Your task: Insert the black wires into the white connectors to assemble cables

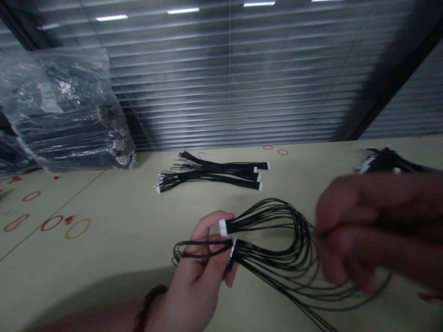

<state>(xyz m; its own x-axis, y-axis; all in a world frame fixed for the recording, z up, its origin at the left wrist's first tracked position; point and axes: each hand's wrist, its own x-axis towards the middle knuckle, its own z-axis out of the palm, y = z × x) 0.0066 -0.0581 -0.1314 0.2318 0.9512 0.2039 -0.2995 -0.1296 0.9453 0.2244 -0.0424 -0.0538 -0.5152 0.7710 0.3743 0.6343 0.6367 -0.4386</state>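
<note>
My left hand (200, 267) is shut on a bunch of thin black wires (277, 258) just behind their white connectors (223, 227), and a short loop of wire passes across the fingers. The wires arc to the right into my right hand (375, 230), which is blurred and seems to pinch them between thumb and finger. Further back on the pale green table (104, 203), a separate wire harness bundle (211, 173) lies flat with white connectors at its ends. Another dark bundle (391, 161) sits partly hidden behind my right hand.
A large clear plastic bag (65, 110) packed with black bundles stands at the back left of the table. Red and yellow ring marks (51, 222) dot the table's left side. Slatted blinds (228, 78) rise behind the back edge.
</note>
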